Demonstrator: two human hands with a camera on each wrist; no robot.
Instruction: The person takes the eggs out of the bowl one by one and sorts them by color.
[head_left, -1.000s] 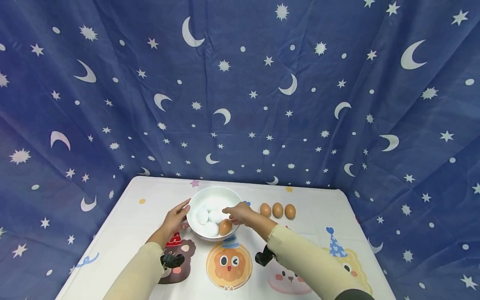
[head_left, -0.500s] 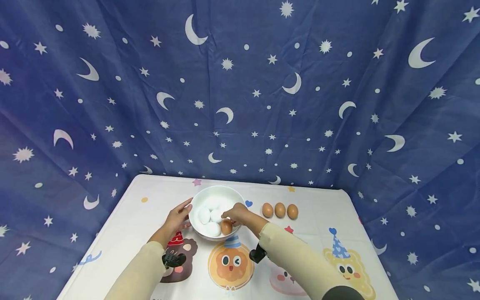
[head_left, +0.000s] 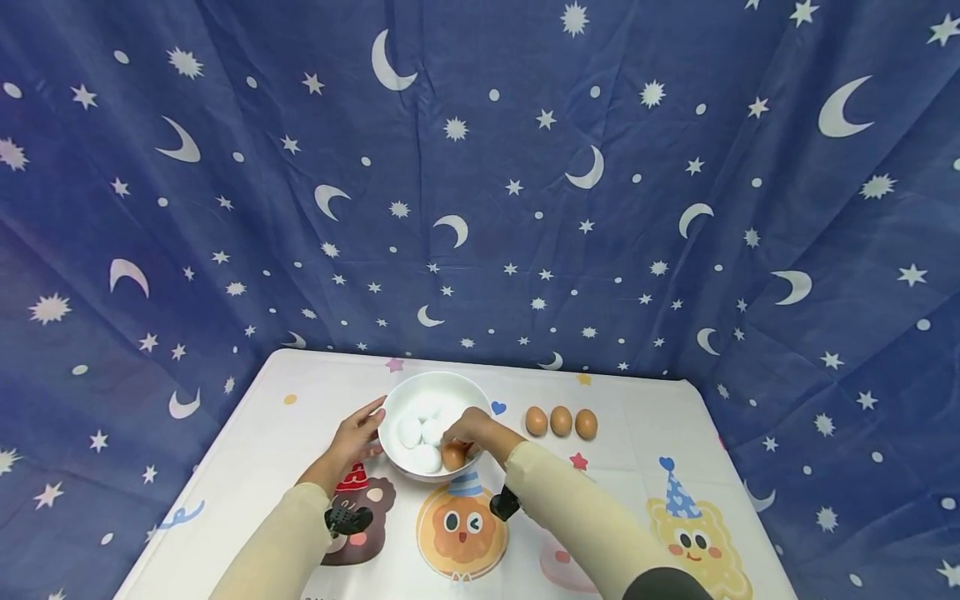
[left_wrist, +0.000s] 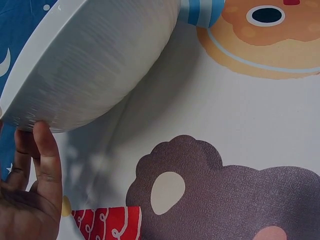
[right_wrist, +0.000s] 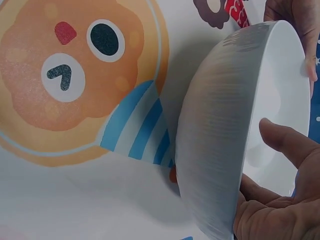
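A white bowl [head_left: 435, 387] stands on the table, holding several white eggs [head_left: 425, 458] and one brown egg [head_left: 453, 456]. My left hand [head_left: 356, 435] grips the bowl's left side; in the left wrist view, fingers [left_wrist: 48, 155] press against its outer wall. My right hand [head_left: 474, 428] reaches over the right rim around the brown egg. In the right wrist view its thumb [right_wrist: 285, 140] stands spread from the other fingers, which dip behind the near rim. That wall hides their tips and the eggs, so contact with the brown egg is unclear there.
Three brown eggs [head_left: 561, 421] stand in a row on the table right of the bowl. The white tablecloth [head_left: 315, 375] has printed cartoon figures. A blue curtain [head_left: 480, 208] with moons and stars hangs behind the table.
My right hand has moved lower into the bowl, with its thumb now closer to the brown egg. My left hand stays on the bowl. The head view has shifted slightly.
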